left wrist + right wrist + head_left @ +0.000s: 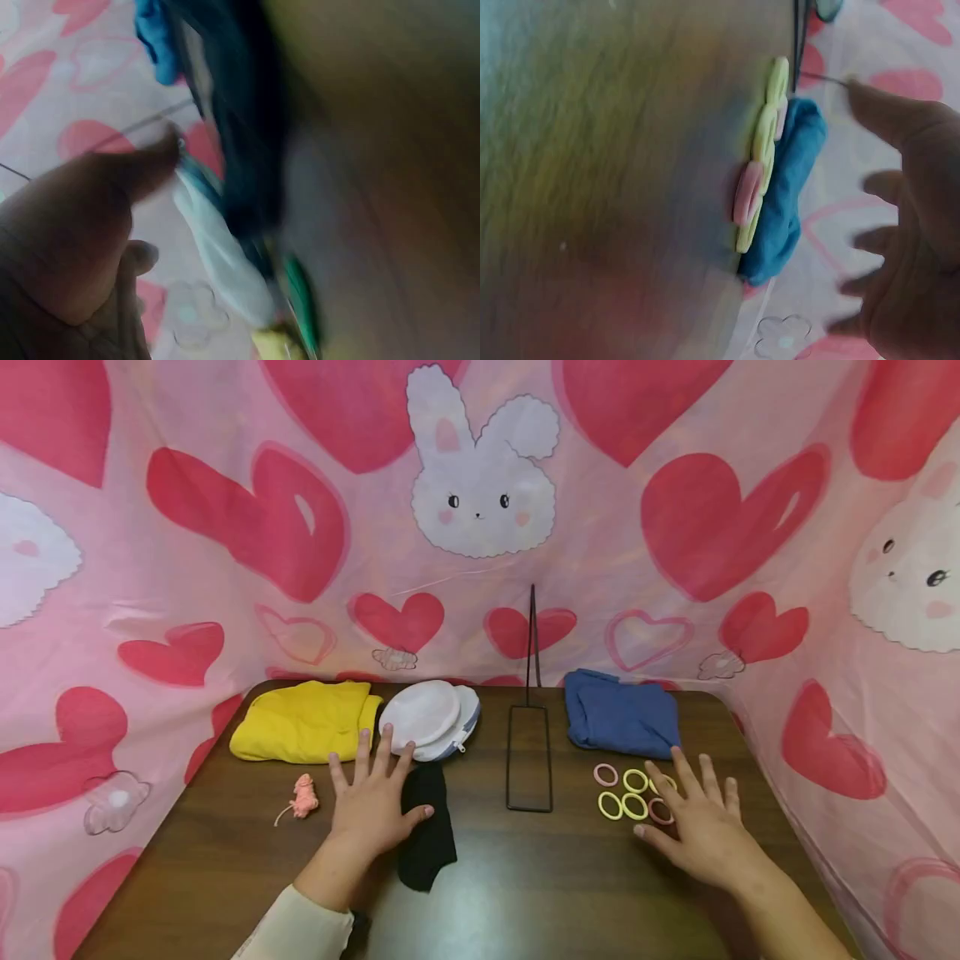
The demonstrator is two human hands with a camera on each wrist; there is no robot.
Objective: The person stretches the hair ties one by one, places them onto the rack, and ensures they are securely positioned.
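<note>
My left hand (pixel 367 810) is held with its fingers spread over the left half of the table, overlapping a sock-shaped black cloth (pixel 429 839) and the edge of a round white zippered pouch (pixel 416 714) in the head view. To its left lies a small bundle of peach yarn (pixel 303 797) with a loose tail. Fingers also spread, my right hand (pixel 705 835) is beside several small yellow and pink rings (pixel 634 807); its fingers partly cover those at the right. Neither hand grips anything.
A folded yellow cloth (pixel 303 722) lies at the back left, a folded blue cloth (pixel 622 714) at the back right. Between them stands a thin black wire stand (pixel 528 706) with a rectangular base. Pink heart-printed fabric (pixel 480 585) surrounds the brown table (pixel 510 885).
</note>
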